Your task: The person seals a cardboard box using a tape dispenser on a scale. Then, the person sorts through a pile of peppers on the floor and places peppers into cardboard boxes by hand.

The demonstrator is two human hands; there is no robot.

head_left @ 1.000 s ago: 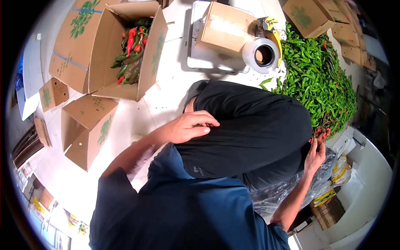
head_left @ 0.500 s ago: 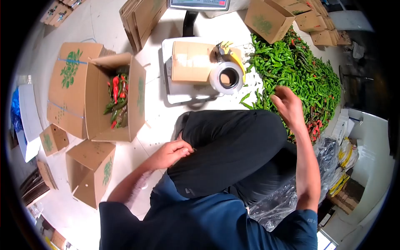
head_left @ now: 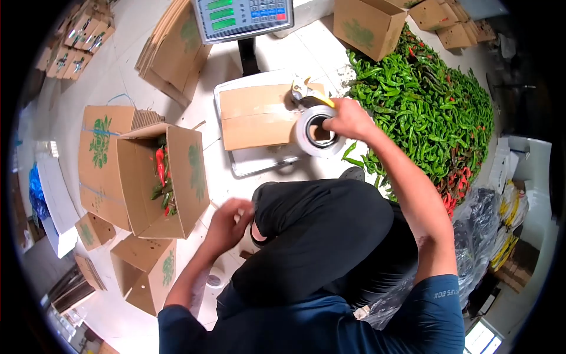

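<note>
My right hand (head_left: 349, 121) is closed round the yellow handle of a tape dispenser (head_left: 305, 94), which carries a wide roll of tape (head_left: 308, 138). The dispenser rests on a closed cardboard box (head_left: 256, 112), overlapping its right side. That box lies on the white platform of a scale (head_left: 236, 165). Beside my bent knee is my left hand (head_left: 229, 224), loosely curled with the thumb apart and nothing visible in it. To the left, an open carton (head_left: 194, 177) holds red and dark green peppers (head_left: 161, 168).
A large heap of green peppers (head_left: 413, 106) with some red ones covers the floor at right. Behind the platform stands the scale's display (head_left: 242, 17). Folded cardboard (head_left: 171, 53), a tilted carton (head_left: 362, 29) and an open box (head_left: 150, 271) stand around. Clear plastic sheeting (head_left: 471, 236) lies at right.
My right hand has moved left from above the pepper heap and taken hold of the tape dispenser. My left hand has lifted off my leg. The camera view has shifted.
</note>
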